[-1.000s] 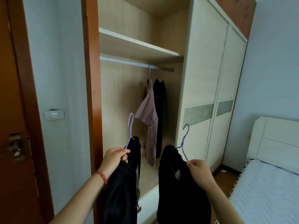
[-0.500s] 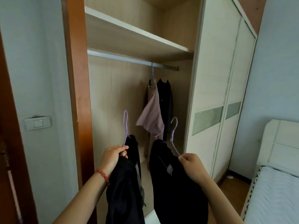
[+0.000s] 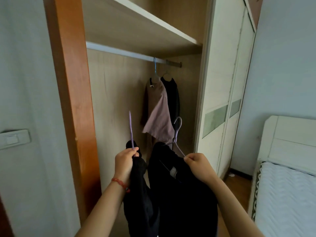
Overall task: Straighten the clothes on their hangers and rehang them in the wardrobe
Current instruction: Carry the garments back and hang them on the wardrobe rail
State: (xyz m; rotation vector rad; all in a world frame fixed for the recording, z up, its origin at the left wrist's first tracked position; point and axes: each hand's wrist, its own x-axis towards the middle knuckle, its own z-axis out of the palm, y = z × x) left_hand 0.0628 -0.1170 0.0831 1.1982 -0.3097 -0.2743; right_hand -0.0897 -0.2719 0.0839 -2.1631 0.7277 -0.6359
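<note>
In front of the open wardrobe [image 3: 75,82], both hands are up and loaded. The left hand [image 3: 125,162] has its fingers [image 3: 135,149] closed tight around the neck of a purple hanger [image 3: 131,130], hook standing straight up edge-on to the camera, and a dark garment [image 3: 140,194] bunched and drooping from it down past the wrist with the red bead bracelet [image 3: 120,183]. The right hand [image 3: 199,165] pinches the sloping arm of a pale lilac hanger [image 3: 177,132] between thumb and fingertips, hook curled toward the wardrobe's interior; a second black garment [image 3: 181,194] hangs off that one, label showing near the collar. The two dark pieces hang side by side, touching or near enough, below rail height and just outside the compartment.

Inside the wardrobe: a shelf [image 3: 145,26] up top, nothing visible on the part we see, and beneath it the rail [image 3: 123,53]. Two items are on the rail, pushed to its right end, a mauve-brown top [image 3: 159,113] on a blue hanger [image 3: 155,65] and, just behind it and touching, a black garment [image 3: 174,100] on a light hanger. The rest of the rail to the left is bare. Sliding door [image 3: 220,82] to the right, bed [image 3: 287,194] at far right
</note>
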